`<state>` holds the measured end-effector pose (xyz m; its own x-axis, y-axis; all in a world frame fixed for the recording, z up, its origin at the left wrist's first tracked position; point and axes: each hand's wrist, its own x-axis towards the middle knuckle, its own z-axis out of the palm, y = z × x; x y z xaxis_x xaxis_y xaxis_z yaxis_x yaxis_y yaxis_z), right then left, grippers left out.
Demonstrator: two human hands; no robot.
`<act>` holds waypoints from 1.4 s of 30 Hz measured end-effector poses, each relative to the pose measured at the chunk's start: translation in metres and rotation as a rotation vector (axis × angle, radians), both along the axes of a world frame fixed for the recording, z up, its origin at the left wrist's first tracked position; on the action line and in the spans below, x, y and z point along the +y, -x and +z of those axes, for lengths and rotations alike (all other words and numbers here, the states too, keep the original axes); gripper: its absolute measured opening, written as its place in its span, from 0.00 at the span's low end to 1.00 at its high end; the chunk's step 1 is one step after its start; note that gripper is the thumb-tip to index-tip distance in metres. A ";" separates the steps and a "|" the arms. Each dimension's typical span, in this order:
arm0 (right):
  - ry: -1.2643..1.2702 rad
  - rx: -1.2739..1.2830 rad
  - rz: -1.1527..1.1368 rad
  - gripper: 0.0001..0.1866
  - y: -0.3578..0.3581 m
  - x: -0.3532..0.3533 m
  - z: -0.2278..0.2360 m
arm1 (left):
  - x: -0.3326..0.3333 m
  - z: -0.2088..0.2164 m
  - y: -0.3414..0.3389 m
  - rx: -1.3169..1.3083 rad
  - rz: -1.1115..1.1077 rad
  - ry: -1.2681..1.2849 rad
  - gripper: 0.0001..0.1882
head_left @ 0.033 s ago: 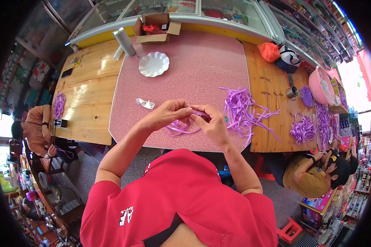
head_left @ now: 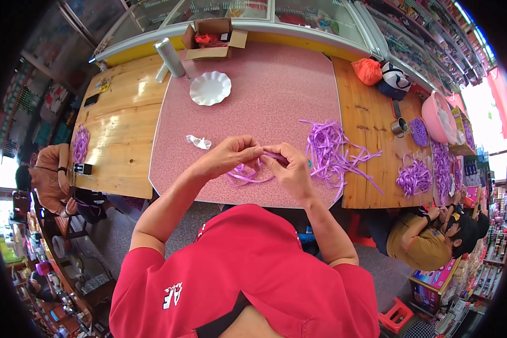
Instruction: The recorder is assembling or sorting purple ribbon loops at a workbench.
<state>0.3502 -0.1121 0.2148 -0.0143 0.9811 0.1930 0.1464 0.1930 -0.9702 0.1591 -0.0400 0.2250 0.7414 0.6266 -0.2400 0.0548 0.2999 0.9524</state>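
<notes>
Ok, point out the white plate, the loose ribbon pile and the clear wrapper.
white plate (head_left: 210,88), head view, plate's centre.
loose ribbon pile (head_left: 329,147), head view, thick of the tangle.
clear wrapper (head_left: 199,142), head view, its crumpled middle.

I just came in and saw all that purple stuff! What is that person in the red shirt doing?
The person is sitting at a pink table and pinching a purple ribbon strip between both hands, the left hand and right hand held close together. A loose pile of purple ribbon lies just to the right. A white scalloped plate and an open cardboard box sit farther back. Another person sits at the right with more purple ribbon.
</notes>
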 end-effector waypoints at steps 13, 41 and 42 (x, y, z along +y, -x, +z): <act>-0.155 -0.284 -0.119 0.09 0.002 -0.003 0.009 | -0.001 -0.001 0.004 -0.011 0.034 -0.020 0.15; -0.176 -0.229 -0.167 0.05 -0.006 -0.009 0.006 | -0.019 0.004 -0.010 0.172 0.241 -1.278 0.11; -0.167 -0.233 -0.158 0.05 -0.007 -0.009 0.005 | -0.019 0.004 -0.011 0.171 0.239 -1.277 0.11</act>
